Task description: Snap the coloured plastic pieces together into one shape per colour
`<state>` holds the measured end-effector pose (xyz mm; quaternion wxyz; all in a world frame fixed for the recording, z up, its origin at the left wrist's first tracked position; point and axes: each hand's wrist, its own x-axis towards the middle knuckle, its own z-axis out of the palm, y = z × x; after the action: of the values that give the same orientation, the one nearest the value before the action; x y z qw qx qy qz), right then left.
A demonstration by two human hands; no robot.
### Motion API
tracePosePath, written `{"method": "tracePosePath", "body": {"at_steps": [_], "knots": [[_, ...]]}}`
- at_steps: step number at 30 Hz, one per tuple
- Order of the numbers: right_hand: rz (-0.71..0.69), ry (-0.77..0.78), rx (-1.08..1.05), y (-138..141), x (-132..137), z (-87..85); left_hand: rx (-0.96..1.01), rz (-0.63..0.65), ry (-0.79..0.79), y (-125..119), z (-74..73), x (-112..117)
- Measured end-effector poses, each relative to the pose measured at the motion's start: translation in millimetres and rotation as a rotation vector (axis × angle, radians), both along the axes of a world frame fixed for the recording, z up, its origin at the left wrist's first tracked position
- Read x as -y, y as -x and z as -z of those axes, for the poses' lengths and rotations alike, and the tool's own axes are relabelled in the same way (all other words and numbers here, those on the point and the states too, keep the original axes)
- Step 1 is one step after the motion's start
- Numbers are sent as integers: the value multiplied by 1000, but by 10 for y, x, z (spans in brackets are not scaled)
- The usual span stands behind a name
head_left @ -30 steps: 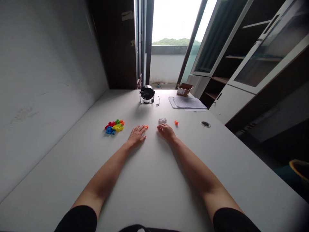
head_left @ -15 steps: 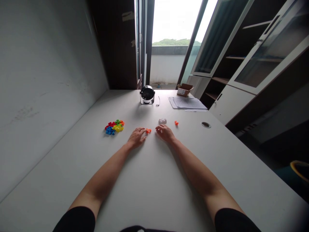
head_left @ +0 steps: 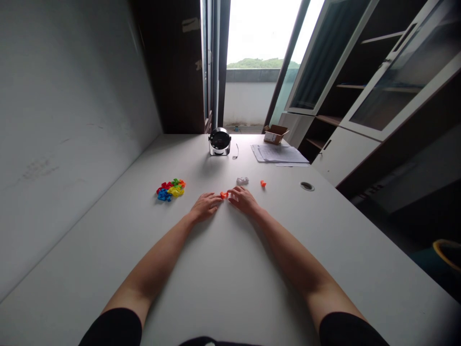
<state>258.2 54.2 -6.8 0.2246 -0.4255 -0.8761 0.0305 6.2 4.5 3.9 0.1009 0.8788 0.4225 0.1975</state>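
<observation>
A small orange plastic piece (head_left: 224,195) lies between my two hands, its exact shape too small to make out. My left hand (head_left: 205,205) is at its left side, with fingertips closed against it. From the right, my right hand (head_left: 244,200) has its thumb and fingertips at the piece's other end. Just beyond my right hand is a clump of white pieces (head_left: 242,180). Another orange piece (head_left: 263,183) sits further right. To the left lies a pile of red, blue, yellow, green and orange pieces (head_left: 171,190).
A round black device on a stand (head_left: 219,142) is at the back of the white table (head_left: 223,269), beside a thin short cord (head_left: 236,152). Papers (head_left: 281,154) and an open cardboard box (head_left: 275,134) are at the back right. A cable hole (head_left: 307,186) is near the right edge.
My right hand has moved slightly left to the orange piece. The piece has shifted a little to the right, and my left fingertips have followed it.
</observation>
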Motion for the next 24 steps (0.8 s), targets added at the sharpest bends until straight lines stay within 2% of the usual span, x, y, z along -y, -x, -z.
{"method": "tracePosePath", "body": {"at_steps": [6, 11, 24], "knots": [[-14, -5, 27, 23, 33, -11, -30, 11, -9, -5, 32, -28], [-4, -9, -5, 31, 16, 4, 20, -18, -24, -17, 55, -40], [32, 9, -80, 29, -9, 22, 42, -41, 6, -20, -2, -1]]}}
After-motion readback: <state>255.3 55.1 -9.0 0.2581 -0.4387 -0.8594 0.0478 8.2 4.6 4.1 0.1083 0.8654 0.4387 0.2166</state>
